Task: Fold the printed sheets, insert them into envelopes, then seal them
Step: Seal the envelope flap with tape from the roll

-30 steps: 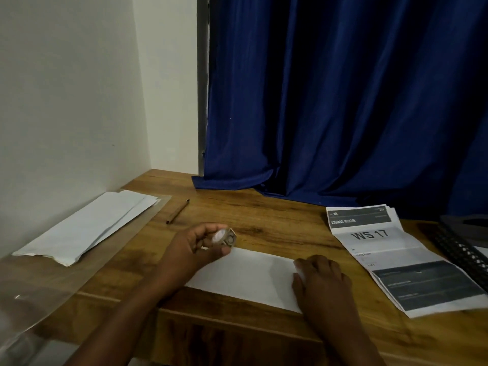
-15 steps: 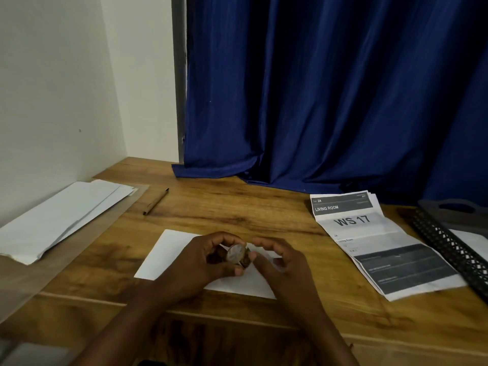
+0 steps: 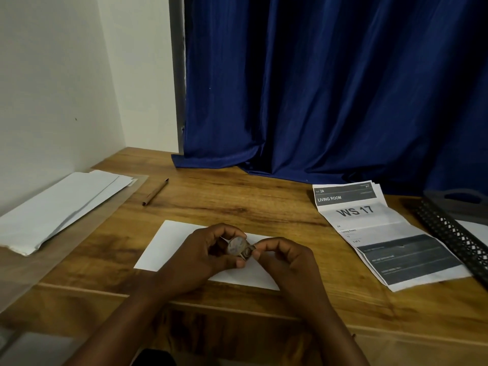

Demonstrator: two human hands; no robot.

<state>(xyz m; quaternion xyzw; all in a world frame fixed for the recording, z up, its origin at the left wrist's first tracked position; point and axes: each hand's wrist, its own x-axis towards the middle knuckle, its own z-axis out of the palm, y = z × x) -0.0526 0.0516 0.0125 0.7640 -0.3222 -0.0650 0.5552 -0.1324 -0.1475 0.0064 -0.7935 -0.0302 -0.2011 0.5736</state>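
Note:
A white envelope [image 3: 169, 241] lies flat on the wooden table [image 3: 237, 196] near its front edge. Just above it my left hand [image 3: 203, 257] grips a small roll of tape [image 3: 235, 245]. My right hand [image 3: 285, 260] pinches the tape's free end, where a small dark tab [image 3: 248, 252] shows. Both hands cover the envelope's middle. A stack of printed sheets [image 3: 380, 233], creased into thirds and marked "WS 17", lies to the right. A pile of white envelopes [image 3: 58, 207] rests at the far left.
A brown pen [image 3: 155, 192] lies behind the envelope to the left. A black mesh tray [image 3: 456, 228] sits at the right edge. A clear plastic sheet [image 3: 52, 260] covers the table's left side. A blue curtain [image 3: 330, 88] hangs behind, a white wall [image 3: 52, 88] on the left.
My right hand left the envelope, where it was pressing, and came up to the tape roll in my left hand. It now pinches the tape's end. The head camera tilted down a little.

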